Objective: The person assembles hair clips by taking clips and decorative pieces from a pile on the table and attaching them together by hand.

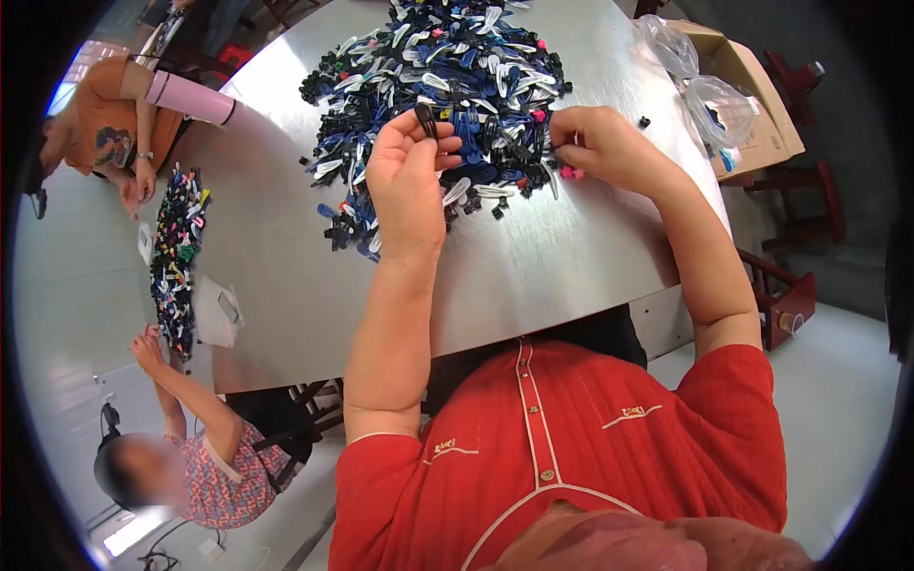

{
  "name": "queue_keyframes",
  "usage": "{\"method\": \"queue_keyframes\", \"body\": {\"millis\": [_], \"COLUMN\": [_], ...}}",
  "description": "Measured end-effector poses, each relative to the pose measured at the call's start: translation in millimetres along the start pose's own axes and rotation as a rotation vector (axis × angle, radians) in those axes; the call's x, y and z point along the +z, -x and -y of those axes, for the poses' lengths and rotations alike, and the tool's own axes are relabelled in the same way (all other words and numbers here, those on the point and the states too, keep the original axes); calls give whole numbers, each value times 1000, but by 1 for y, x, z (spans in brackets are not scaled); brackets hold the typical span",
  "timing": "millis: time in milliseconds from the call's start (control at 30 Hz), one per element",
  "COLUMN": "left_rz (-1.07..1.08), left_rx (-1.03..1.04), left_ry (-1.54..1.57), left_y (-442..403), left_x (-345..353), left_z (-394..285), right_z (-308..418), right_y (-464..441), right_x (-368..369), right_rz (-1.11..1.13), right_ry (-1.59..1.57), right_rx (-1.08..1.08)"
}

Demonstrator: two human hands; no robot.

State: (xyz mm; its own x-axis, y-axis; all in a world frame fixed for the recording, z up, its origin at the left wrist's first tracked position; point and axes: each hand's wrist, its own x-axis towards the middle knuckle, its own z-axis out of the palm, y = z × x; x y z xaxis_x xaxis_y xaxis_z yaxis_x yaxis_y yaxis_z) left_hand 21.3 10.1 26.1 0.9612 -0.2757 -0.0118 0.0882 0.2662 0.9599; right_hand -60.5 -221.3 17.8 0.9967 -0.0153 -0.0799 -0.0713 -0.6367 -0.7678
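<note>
Between the thumb and fingers of my left hand (pixel 409 181) is a black hair clip (pixel 426 121), held upright over the pile. My right hand (pixel 609 147) is at the pile's right edge, its thumb and fingertips pinched together; what they hold, if anything, is too small to tell. A large heap of hair clips (pixel 457 86), blue, white and black, spreads over the metal table (pixel 533 276). Small pink clips (pixel 571 172) lie just below my right fingertips.
Clear plastic bags (pixel 719 109) lie by a cardboard box (pixel 762 124) at the right. At the left, a second pile of small coloured clips (pixel 176 257) lies near two other people, one in orange, one in a patterned top. Dark red stools (pixel 785 295) stand beyond the table's right edge.
</note>
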Motion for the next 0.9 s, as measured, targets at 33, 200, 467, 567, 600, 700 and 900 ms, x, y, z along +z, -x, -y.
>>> {"method": "queue_keyframes", "body": {"millis": [33,200,467,567,600,700,900], "left_rz": [0,48,63,75,86,89,65], "left_rx": [1,381,518,436,373,249,201], "left_ry": [-1,-845,-1317,-1311,-1291,-1192,-1067], "left_y": [0,-2,-1,0,0,-1,-8], "left_x": [0,-1,-3,-4,-4,-5,-11], "left_z": [0,16,23,19,16,10,10], "right_z": [1,-12,-85,-102,-104,-121,-97], "right_y": [0,5,52,52,50,44,22], "right_x": [-1,-31,-129,-135,-136,-135,-115], "right_rz": [0,-477,-731,-690,-706,-702,-906], "right_ry": [0,101,832,836,827,824,697], "right_rx": [-1,-220,619,784,848,833,374]}}
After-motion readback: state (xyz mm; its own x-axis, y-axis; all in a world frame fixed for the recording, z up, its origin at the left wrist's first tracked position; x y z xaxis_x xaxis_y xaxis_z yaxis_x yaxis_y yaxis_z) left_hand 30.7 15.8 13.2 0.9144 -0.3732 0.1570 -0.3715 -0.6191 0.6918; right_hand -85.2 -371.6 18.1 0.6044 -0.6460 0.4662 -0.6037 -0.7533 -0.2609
